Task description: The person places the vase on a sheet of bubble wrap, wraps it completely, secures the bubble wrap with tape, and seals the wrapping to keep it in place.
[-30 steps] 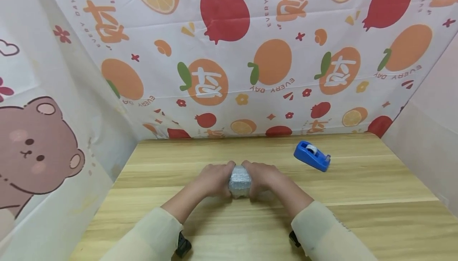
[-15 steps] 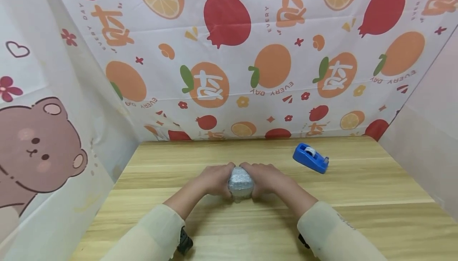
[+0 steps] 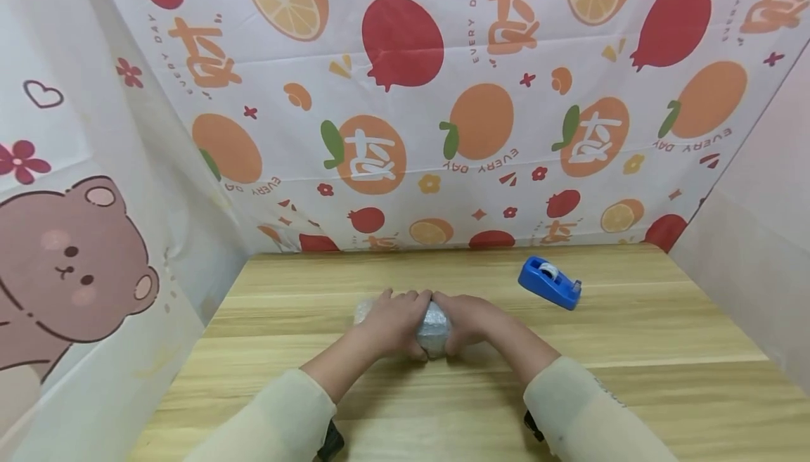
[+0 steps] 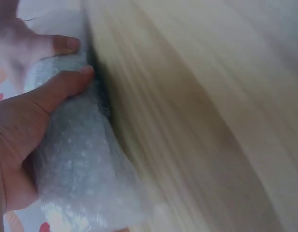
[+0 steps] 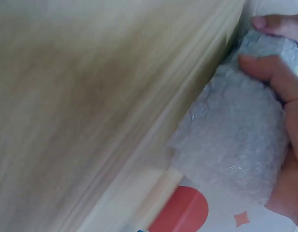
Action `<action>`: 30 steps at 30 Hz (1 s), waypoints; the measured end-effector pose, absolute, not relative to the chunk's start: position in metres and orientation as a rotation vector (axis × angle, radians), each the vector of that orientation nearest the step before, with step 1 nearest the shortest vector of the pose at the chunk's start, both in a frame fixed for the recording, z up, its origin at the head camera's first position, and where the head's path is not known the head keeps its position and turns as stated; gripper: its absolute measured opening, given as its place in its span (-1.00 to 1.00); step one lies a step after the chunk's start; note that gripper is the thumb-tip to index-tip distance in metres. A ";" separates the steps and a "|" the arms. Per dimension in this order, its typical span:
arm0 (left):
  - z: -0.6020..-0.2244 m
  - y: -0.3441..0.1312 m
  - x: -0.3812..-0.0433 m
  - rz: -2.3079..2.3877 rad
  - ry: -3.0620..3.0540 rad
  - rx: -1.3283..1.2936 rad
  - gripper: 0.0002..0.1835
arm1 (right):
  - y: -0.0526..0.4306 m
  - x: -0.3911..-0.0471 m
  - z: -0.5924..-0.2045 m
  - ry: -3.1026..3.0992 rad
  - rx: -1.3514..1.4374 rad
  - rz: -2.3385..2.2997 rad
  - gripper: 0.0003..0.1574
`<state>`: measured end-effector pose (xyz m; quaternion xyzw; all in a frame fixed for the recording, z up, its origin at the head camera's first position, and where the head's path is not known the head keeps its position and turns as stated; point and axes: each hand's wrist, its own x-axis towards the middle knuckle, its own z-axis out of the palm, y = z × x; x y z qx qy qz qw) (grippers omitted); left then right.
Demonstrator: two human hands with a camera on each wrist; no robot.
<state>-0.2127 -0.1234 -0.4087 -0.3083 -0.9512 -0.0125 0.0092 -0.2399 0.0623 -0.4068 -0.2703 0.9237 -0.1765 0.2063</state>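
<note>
A roll-shaped bundle of clear bubble wrap (image 3: 434, 332) lies crosswise over the table between both hands; whatever is inside is hidden. My left hand (image 3: 394, 325) grips it near the middle, thumb on the near side, and a loose end of wrap sticks out to the left. Close beside it, my right hand (image 3: 470, 323) holds the other part, its thumb also on the near side. In the left wrist view the wrap (image 4: 83, 154) ends in a flared, open-looking edge. The right wrist view has the right-hand end of the wrap (image 5: 231, 130) reaching past the fingers.
A blue tape dispenser (image 3: 549, 284) with a roll of tape stands at the back right of the wooden table (image 3: 633, 349). A fruit-print curtain (image 3: 405, 131) hangs along the back edge, and a bear-print cloth (image 3: 69, 258) covers the left side.
My left hand has shifted right along the bundle toward the right hand, leaving the wrap's left end showing. The right hand keeps its hold, slightly farther right. The head view has tilted a little.
</note>
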 end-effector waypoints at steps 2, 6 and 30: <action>-0.409 -0.122 -0.216 -0.093 -2.988 -0.985 0.00 | 0.065 -0.242 -0.406 2.512 -0.773 -0.549 0.17; -0.408 -0.120 -0.221 -0.205 -3.041 -1.033 -0.20 | 0.070 -0.247 -0.407 2.408 -0.811 -0.630 -0.01; -0.388 -0.122 -0.273 -0.591 -3.601 -0.836 -0.27 | 0.064 -0.235 -0.417 2.889 -0.831 -0.156 0.41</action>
